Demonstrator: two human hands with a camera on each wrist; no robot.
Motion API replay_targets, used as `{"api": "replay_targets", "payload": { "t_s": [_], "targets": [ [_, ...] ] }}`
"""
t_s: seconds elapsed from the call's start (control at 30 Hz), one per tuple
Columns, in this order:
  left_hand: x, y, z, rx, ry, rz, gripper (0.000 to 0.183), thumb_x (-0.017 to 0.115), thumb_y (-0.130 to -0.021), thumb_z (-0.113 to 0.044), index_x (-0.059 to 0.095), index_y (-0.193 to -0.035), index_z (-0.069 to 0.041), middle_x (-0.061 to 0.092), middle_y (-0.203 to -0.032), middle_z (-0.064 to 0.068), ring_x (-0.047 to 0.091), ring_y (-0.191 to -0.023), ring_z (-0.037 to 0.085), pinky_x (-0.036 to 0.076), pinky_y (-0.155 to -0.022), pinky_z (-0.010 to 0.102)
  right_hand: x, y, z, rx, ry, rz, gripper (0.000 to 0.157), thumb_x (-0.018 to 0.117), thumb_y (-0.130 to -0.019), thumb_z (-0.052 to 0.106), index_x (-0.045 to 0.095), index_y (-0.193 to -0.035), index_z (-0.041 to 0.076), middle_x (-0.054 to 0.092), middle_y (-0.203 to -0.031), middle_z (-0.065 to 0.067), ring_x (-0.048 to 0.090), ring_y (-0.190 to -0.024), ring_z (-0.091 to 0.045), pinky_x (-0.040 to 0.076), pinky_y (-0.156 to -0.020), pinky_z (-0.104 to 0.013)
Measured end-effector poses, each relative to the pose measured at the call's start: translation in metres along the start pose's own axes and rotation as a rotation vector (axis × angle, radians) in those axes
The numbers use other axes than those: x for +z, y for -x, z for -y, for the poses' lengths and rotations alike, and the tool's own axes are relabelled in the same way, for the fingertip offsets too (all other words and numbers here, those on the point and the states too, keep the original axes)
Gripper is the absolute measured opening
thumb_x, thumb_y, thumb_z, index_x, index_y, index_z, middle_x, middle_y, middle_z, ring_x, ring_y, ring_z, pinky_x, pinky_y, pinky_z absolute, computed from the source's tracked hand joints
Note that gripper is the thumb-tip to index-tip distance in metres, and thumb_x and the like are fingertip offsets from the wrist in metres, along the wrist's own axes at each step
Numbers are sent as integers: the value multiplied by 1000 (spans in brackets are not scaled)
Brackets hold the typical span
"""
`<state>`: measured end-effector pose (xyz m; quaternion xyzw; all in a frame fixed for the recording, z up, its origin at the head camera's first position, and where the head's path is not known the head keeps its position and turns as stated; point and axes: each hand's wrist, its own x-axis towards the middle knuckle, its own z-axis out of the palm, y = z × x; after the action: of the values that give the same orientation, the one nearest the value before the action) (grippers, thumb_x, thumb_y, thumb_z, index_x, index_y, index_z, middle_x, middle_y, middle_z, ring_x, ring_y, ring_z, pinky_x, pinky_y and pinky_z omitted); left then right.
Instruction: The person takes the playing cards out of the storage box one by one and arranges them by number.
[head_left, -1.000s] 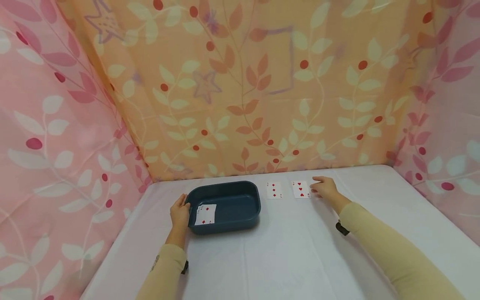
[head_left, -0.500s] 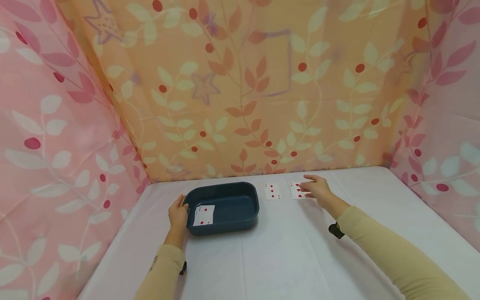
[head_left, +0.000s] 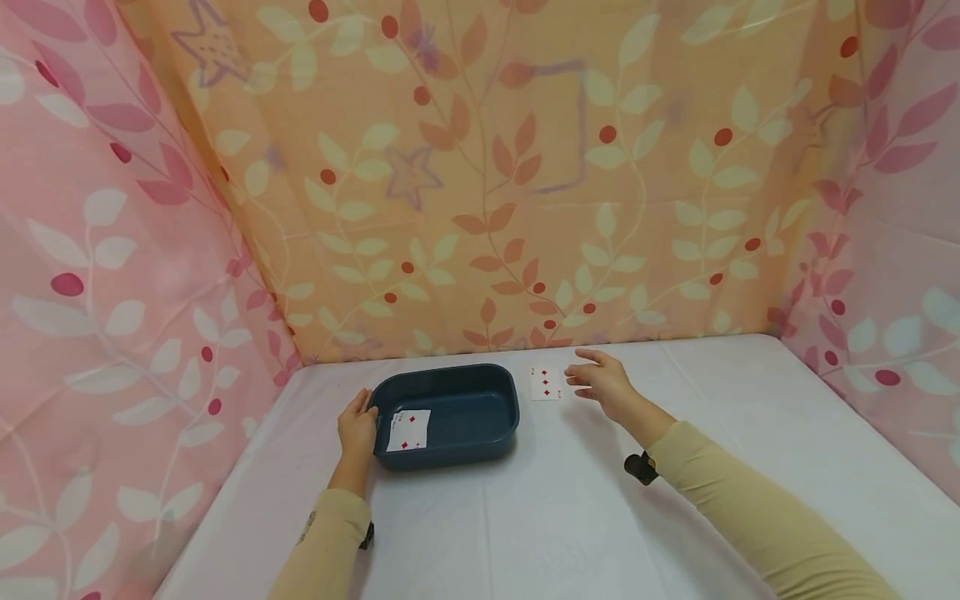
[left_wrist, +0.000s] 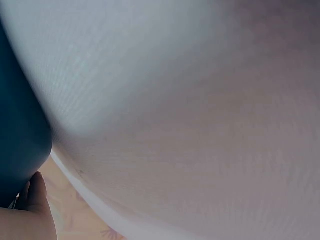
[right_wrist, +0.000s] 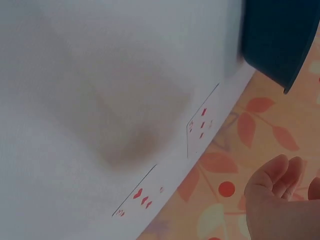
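Observation:
My left hand (head_left: 357, 427) grips the left end of a dark blue rectangular tub (head_left: 472, 417), thumb at the rim. White playing cards (head_left: 408, 431) overlap in the tub's left part, a two of diamonds on top. My right hand (head_left: 607, 387) hovers above the table with fingers loosely extended and nothing in them. To the left of its fingertips lies the three of diamonds (head_left: 546, 383). A three of hearts (right_wrist: 144, 197) lies flat on the table in the right wrist view; the right hand hides it in the head view.
A white cloth (head_left: 555, 517) covers the table. Floral curtains (head_left: 480, 208) enclose its back and both sides, with the back curtain just behind the cards. A dark wrist camera (head_left: 641, 468) sits under the right wrist.
My right hand has moved left, from beside the three of hearts to over it, nearer the three of diamonds. The left hand and the tub have stayed in place.

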<state>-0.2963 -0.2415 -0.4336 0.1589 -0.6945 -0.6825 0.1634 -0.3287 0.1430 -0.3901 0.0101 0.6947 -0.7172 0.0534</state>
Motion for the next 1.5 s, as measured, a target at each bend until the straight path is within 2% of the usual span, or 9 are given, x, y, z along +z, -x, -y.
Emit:
{"api": "replay_targets", "payload": {
  "t_s": [0.17,0.3,0.4,0.53,0.77,1.1,1.33,1.5],
  "targets": [
    [1,0,0,13,2,-4,50,38,-97,12,29,-146,10,33,-148,25,29,-140,31,24,-114,38,17,0,-2,19,-24,13,56,56,-96,3,33,-146,-5,69,-94,-8,66,-76,-11,56,-71,-26],
    [1,1,-1,9,1,0,50,38,-97,12,29,-146,10,33,-148,25,28,-141,31,23,-114,38,31,1,-1,29,-32,20,55,57,-96,5,36,-146,-3,69,-103,-15,66,-76,-12,57,-75,-29],
    [0,0,0,9,-5,1,50,38,-97,11,29,-146,10,33,-149,25,28,-141,31,23,-114,38,41,3,0,33,-55,27,54,58,-95,5,37,-145,-2,70,-98,-12,66,-74,-11,57,-75,-29],
    [0,-2,1,10,-12,0,50,39,-97,11,29,-147,9,33,-149,24,29,-141,30,23,-114,38,54,6,0,26,-78,55,54,57,-95,4,37,-145,-2,69,-90,-5,65,-72,-11,56,-69,-25],
    [0,-1,0,6,-11,-3,50,39,-97,11,30,-146,9,34,-149,24,29,-140,30,24,-114,38,76,12,-2,14,-98,93,51,57,-94,3,41,-142,-2,68,-91,-8,65,-73,-13,55,-67,-24],
    [0,0,-2,-20,0,-7,51,39,-98,11,29,-147,8,33,-150,23,29,-141,29,24,-114,37,101,16,-9,12,-142,177,51,56,-95,1,39,-142,-5,69,-86,-5,64,-70,-10,55,-65,-23],
    [1,2,-3,-27,-6,-7,51,39,-98,9,29,-148,7,32,-151,22,28,-141,28,24,-114,37,115,20,-12,-6,-159,215,50,55,-95,1,39,-141,-8,69,-86,-4,65,-70,-10,55,-67,-26],
    [1,2,-4,-33,-12,-5,51,38,-99,9,28,-149,6,32,-151,21,28,-142,28,24,-114,37,129,23,-15,-16,-141,223,45,57,-94,1,45,-137,-7,70,-88,-8,65,-71,-11,57,-73,-33]
  ]
}}
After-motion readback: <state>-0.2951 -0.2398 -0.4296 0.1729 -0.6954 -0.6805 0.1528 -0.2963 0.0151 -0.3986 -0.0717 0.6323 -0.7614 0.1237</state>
